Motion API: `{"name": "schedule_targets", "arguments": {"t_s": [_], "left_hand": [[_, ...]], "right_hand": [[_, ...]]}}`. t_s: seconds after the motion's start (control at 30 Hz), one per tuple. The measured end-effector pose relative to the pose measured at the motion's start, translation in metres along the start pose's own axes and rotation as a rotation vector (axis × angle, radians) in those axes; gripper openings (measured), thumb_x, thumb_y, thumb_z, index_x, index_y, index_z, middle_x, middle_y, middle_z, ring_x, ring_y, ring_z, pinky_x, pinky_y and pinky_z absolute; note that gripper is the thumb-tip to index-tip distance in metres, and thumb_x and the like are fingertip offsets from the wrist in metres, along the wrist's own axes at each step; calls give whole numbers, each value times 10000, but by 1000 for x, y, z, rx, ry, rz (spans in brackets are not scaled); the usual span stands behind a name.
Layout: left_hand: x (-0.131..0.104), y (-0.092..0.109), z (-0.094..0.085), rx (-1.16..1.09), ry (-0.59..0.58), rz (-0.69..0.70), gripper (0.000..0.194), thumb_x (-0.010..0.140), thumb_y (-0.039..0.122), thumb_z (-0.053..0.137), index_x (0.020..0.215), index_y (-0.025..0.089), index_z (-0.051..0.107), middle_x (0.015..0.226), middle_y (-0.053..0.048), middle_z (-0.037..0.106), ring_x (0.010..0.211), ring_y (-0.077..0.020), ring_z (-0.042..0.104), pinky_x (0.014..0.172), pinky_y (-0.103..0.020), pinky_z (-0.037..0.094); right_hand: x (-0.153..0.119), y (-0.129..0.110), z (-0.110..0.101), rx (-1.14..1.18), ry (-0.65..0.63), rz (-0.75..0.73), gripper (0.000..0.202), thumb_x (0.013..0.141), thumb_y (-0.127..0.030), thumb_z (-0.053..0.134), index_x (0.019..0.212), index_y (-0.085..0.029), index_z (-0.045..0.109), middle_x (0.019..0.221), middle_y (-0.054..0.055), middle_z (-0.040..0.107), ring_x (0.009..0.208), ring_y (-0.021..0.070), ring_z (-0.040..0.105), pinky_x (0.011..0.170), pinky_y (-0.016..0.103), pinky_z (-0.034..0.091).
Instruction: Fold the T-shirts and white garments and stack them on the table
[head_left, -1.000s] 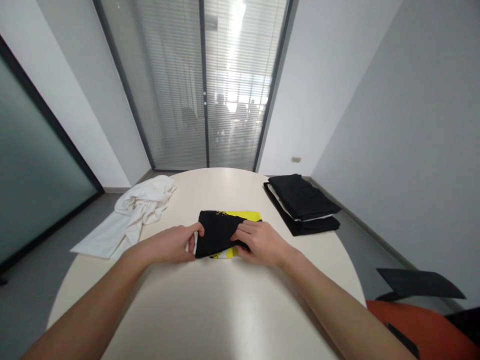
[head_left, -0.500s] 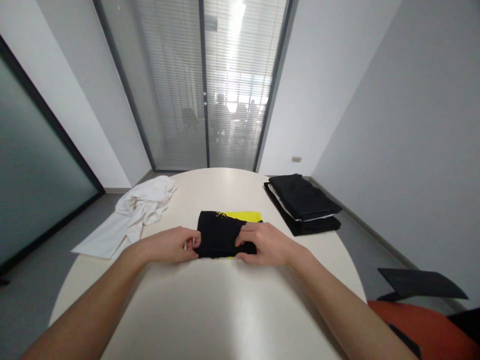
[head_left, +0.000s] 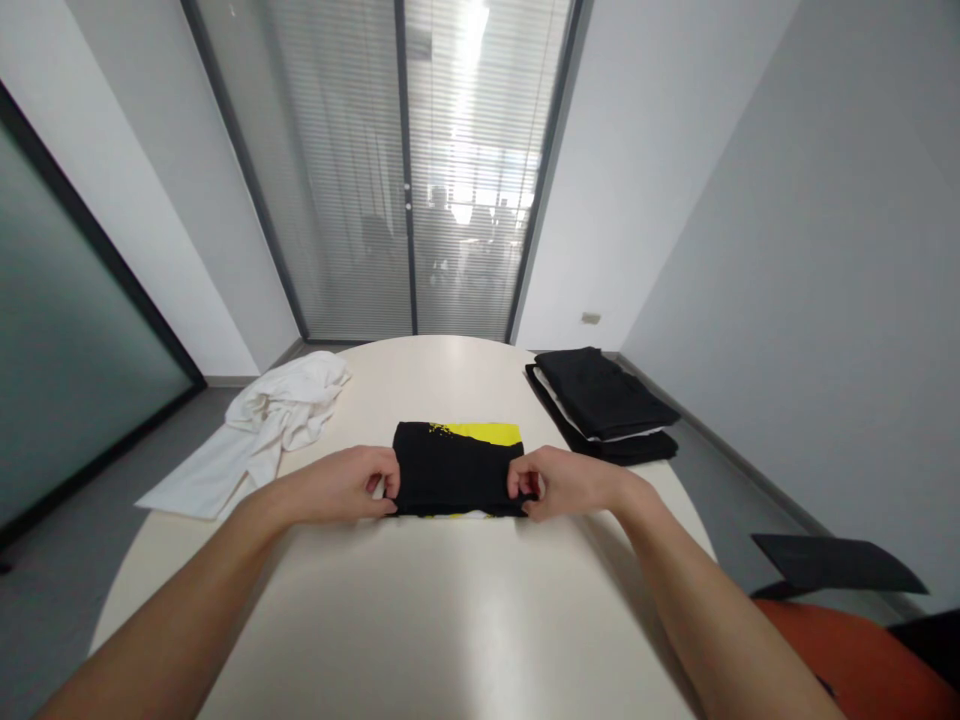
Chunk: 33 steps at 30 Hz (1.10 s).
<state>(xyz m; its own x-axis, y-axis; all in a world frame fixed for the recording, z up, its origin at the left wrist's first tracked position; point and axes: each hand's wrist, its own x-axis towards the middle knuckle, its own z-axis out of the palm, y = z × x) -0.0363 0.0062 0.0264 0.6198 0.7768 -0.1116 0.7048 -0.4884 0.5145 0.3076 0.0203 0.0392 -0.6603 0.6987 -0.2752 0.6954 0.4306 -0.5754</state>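
A black and yellow garment [head_left: 454,465], folded into a small flat rectangle, lies on the table before me. Its kind is hard to make out in this folded state. My left hand [head_left: 356,487] pinches its near left corner between thumb and curled fingers. At the near right corner, my right hand [head_left: 559,482] has its thumb and fingers closed on the fabric. The yellow part shows along the far right edge, and thin slivers of yellow and white peek out below the near edge.
On the left of the round white table [head_left: 450,620] lies a crumpled white garment [head_left: 277,420]. A stack of folded dark clothes [head_left: 600,400], with a white layer inside, sits at the right edge. An orange chair [head_left: 855,650] stands at the lower right.
My right hand has slid right, from on top of the garment to its near right corner. My left hand stays at the left corner. More of the black front now shows.
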Motion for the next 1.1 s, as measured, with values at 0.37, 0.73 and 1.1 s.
{"name": "schedule_targets", "arguments": {"t_s": [0.37, 0.73, 1.1], "left_hand": [[21, 14, 22, 199, 504, 106, 379, 976, 443, 458, 1191, 230, 686, 1328, -98, 606, 1236, -256, 542, 1083, -424, 403], [35, -12, 62, 270, 261, -2, 712, 947, 641, 424, 1569, 326, 282, 1673, -69, 118, 1527, -394, 33, 1185, -597, 222], [35, -6, 55, 191, 309, -80, 756, 945, 650, 402, 1560, 217, 324, 1663, -121, 153, 1530, -348, 105, 1208, -522, 232]], "right_hand": [[30, -9, 24, -330, 482, -274, 509, 987, -479, 484, 1411, -207, 554, 1469, 137, 513, 1365, 304, 442, 1135, 474, 329], [43, 4, 45, -311, 249, -125, 705, 981, -615, 408, 1586, -281, 267, 1665, 70, 157, 1533, 339, 67, 1228, 551, 100], [45, 9, 39, -288, 348, -143, 620, 996, -611, 361, 1510, -272, 432, 1605, 69, 347, 1489, 293, 270, 1205, 493, 224]]}}
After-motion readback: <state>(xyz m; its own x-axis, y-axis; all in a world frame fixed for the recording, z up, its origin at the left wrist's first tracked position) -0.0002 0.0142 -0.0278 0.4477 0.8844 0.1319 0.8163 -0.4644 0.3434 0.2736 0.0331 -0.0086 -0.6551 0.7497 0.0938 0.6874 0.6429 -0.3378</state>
